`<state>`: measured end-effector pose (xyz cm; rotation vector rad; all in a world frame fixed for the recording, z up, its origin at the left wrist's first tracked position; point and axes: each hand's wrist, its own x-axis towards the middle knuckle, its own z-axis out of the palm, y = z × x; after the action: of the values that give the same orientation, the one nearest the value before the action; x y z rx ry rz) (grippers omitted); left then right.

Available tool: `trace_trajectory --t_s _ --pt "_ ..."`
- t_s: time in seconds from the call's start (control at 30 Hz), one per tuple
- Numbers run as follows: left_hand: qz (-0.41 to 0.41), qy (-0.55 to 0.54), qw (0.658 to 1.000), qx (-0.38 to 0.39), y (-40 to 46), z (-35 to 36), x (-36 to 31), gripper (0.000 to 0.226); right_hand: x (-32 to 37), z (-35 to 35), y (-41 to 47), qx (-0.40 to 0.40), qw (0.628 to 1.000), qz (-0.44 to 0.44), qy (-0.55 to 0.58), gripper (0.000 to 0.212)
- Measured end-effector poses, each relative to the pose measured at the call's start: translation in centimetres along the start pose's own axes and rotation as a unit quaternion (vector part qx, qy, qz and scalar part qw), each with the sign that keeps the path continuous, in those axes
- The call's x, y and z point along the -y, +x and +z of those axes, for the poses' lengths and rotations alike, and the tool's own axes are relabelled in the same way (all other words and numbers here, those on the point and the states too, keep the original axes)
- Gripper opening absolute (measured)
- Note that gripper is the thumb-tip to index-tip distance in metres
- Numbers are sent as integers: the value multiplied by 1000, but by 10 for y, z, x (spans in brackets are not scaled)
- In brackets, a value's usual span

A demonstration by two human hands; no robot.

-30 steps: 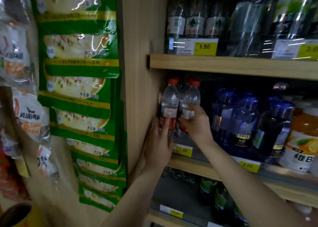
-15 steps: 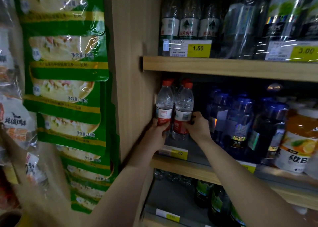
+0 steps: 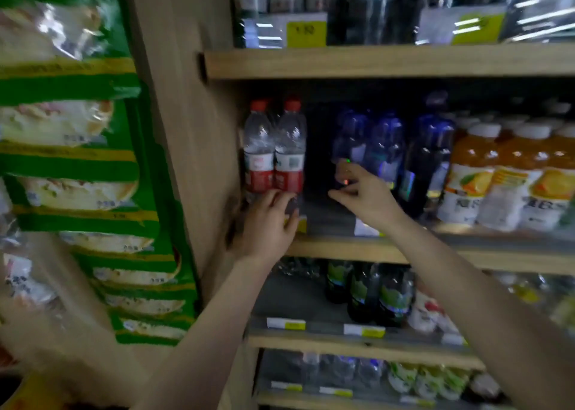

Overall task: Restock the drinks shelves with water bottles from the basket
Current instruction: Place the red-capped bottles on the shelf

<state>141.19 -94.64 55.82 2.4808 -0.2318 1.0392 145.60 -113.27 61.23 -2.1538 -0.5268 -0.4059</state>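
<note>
A: Where do the water bottles stand?

B: Two red-capped water bottles [image 3: 273, 157] stand upright, touching, at the left end of the middle shelf [image 3: 342, 249], against the wooden side panel [image 3: 186, 129], centre-left of the frame.

A: And the hands?

B: The left hand [image 3: 267, 223] lies with its fingers against the foot of the bottles; whether it grips them cannot be told. The right hand [image 3: 364, 191] hovers loosely spread, holding nothing, just in front of the blue bottles [image 3: 385, 148]. Orange juice bottles [image 3: 504, 173] fill the right.
</note>
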Motion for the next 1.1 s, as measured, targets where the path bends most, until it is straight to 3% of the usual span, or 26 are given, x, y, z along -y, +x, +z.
trace_trajectory --t_s 0.17,0.3,0.4,0.57,0.8,0.93,1.1 --pt "94 -40 993 63 -61 34 -54 24 -37 -41 -92 40 998 19 -40 47" --pt "88 -70 993 48 -116 70 -90 20 -93 -62 -168 93 989 108 -50 45" --pt "76 -100 987 104 -166 107 -112 20 -143 -71 -220 156 973 163 -51 45" --pt "-106 -145 958 225 -275 172 -128 24 -237 -59 -301 253 937 238 -39 46" --pt "-356 -126 870 318 -425 198 -117 38 -327 -11 -388 363 845 393 9 51" --pt "-443 -114 827 325 -471 216 -91 42 -362 29 -406 377 816 437 13 54" --pt "-515 -112 783 330 -544 290 -50 53 -434 126 -431 395 793 463 39 60"
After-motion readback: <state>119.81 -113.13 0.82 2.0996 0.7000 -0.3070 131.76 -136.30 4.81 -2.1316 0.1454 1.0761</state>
